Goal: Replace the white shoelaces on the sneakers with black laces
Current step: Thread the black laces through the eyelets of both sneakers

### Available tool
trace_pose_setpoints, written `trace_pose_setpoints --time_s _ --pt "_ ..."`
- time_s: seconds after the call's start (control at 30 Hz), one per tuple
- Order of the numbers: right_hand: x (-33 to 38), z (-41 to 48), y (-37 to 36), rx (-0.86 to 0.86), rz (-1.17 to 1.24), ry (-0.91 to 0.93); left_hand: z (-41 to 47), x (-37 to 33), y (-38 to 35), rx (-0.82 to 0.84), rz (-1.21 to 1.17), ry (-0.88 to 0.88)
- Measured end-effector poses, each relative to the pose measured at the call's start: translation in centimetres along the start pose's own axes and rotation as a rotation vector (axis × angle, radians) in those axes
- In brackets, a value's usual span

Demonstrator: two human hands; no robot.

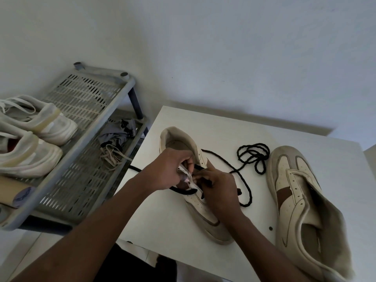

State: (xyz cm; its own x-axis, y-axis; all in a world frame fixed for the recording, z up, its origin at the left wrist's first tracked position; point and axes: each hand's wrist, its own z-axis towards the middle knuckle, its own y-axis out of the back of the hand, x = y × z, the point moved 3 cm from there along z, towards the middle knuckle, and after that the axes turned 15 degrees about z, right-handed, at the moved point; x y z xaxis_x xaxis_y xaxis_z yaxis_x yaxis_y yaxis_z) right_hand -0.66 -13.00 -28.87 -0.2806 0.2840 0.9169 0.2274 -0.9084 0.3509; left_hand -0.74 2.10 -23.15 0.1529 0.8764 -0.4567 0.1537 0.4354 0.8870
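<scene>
Cream leather, brown trim: the left hand [171, 169] grips the eyelet flap of the first sneaker [213, 226] on the white table [223, 123], and the right hand [219, 188] pinches the ropy black lace [252, 153] at the eyelets. Slack coils between the 2 sneakers. The second sneaker [301, 180] lies floppy, unlaced. Alongside stands a slatted grey rack [91, 92] with 2 white shoes [50, 123] and tangled pale laces [114, 155].

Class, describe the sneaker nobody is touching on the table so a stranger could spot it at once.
Start at the white table by the wall. Of its two cream sneakers, take the right sneaker, beside the coil of black lace. Unlike the left sneaker under the left hand and right hand, its eyelets are empty.
</scene>
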Motion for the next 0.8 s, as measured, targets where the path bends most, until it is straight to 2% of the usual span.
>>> trace_pose_setpoints --time_s 0.13,0.3,0.5,0.67,0.8 --pt "0.4 0.5 0.6 0.079 0.073 -0.206 -0.1 0.1 0.1 0.019 -0.017 -0.009" --pt "0.6 0.7 1.1 0.120 0.064 -0.251 0.0 0.2 0.4 0.019 -0.054 0.001" --pt "1.8 0.5 1.3 0.139 -0.140 -0.128 0.0 0.5 0.6 0.048 -0.077 -0.028" --pt "1.6 0.6 0.8 0.166 -0.091 -0.140 0.0 0.4 0.3 0.046 -0.070 -0.022" --pt "1.9 0.1 0.4 0.083 -0.186 0.062 0.1 0.2 -0.1 0.028 -0.049 0.001"
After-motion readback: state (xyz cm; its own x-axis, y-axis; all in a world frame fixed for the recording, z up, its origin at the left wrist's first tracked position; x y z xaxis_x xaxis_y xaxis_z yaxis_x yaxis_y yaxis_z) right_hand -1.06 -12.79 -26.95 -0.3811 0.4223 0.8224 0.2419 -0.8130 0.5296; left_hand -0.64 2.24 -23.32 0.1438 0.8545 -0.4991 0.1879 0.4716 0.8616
